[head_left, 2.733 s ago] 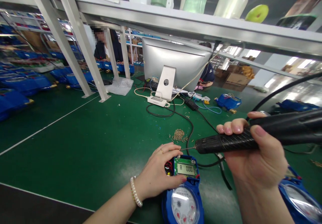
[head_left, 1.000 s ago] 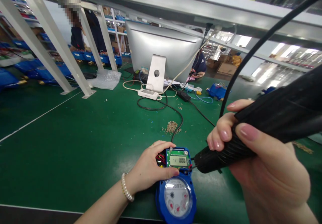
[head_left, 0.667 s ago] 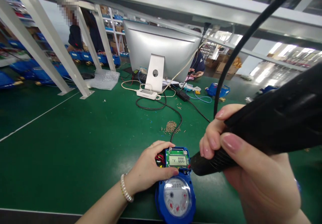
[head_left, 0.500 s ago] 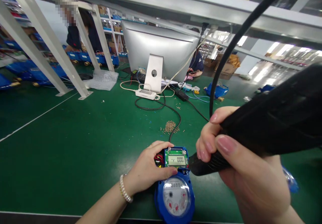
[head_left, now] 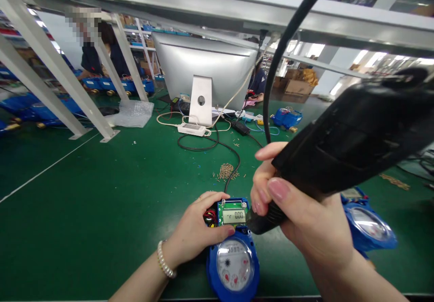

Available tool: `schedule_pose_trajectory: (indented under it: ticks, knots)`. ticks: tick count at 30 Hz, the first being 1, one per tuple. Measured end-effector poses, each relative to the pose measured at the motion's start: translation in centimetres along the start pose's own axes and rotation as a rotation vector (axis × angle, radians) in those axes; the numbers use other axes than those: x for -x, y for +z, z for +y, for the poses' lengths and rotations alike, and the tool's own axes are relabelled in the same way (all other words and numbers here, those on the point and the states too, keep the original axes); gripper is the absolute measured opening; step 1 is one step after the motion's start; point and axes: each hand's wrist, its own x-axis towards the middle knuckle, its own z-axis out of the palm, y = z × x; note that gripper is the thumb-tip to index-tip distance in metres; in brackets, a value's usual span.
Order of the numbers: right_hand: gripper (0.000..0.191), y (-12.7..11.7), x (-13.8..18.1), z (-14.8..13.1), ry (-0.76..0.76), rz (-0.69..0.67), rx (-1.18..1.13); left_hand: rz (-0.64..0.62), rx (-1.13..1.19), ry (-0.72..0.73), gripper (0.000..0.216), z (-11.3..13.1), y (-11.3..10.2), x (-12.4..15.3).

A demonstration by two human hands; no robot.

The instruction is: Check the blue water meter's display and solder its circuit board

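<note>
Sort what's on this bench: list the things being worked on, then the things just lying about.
In hand: left hand steadying the meter; right hand gripping the screwdriver.

Lying about: screws, second meter, monitor, power strip, bubble wrap.

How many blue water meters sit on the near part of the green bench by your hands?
2: one water meter under the left hand, one beyond the right hand, partly hidden. More sit blurred far back.

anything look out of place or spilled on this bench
Yes: a small heap of brass-coloured screws lies loose on the green mat, with strays scattered around it beside the black cable, not in any tray. Otherwise nothing stands out near the blue water meter.
</note>
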Motion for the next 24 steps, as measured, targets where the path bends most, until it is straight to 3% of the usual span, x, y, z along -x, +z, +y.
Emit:
schedule_pose_trajectory:
  ticks: [2, 6, 8, 10, 14, 16, 19, 24]
  knots:
    - [0.022, -0.1, 0.0, 0.1, 0.008, -0.006, -0.001, -0.001, -0.001, 0.001, 0.054, 0.0, 0.0, -0.1]
    - [0.05, -0.7, -0.2, 0.0, 0.034, -0.063, -0.044, -0.008, -0.008, -0.017, 0.054, 0.3, -0.1, -0.1]
    - [0.054, -1.4, -0.3, -0.3, 0.0, -0.055, -0.1, -0.022, 0.003, -0.046, 0.053, 0.3, -0.2, 0.1]
    - [0.049, -2.6, -0.3, -1.0, -0.074, 0.008, -0.163, -0.053, 0.057, -0.078, 0.059, 0.2, -0.5, 0.4]
    - [0.038, -5.7, 0.6, -2.0, -0.219, 0.289, -0.142, -0.143, 0.255, -0.044, 0.082, -0.6, -1.7, 0.4]
    - [0.036, -7.2, 1.4, -1.2, -0.21, 0.417, -0.041, -0.081, 0.129, -0.015, 0.074, -1.0, -2.7, -0.5]
    - [0.038, -8.6, 2.6, 1.6, -0.103, 0.511, 0.104, 0.059, -0.294, -0.055, 0.046, -1.8, -4.0, -3.2]
    - [0.038, -8.9, 4.1, 5.8, 0.044, 0.557, 0.199, 0.033, -0.619, -0.077, 0.021, -3.8, -4.1, -8.1]
